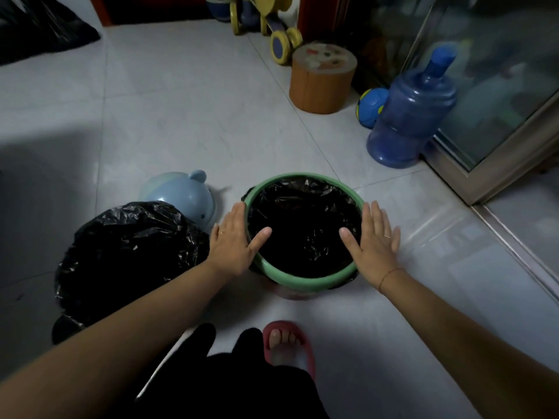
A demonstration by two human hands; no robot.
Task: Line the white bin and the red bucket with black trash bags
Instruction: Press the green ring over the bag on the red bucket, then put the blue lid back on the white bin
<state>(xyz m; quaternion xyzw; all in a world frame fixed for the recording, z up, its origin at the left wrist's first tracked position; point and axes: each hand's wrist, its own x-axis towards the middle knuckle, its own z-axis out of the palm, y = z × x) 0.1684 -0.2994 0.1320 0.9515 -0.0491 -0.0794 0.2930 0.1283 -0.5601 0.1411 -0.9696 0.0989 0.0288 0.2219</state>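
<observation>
The red bucket (290,293) stands on the floor in front of me; only a strip of its red wall shows under a green ring (302,281) around its top. A black trash bag (305,228) lines its inside, held under the ring. My left hand (233,240) lies flat on the ring's left side, thumb over the bag. My right hand (373,240) lies flat on the right side, fingers spread. To the left, a second black bag (127,252) covers a rounded shape; whether the white bin is under it I cannot tell.
A pale blue dome-shaped lid (184,195) lies behind the covered shape. A blue water jug (411,110), a ball (370,107), an orange stool (322,80) and a toy cart (272,22) stand at the back right. A glass door frame (490,176) runs along the right. My sandalled foot (287,346) is near.
</observation>
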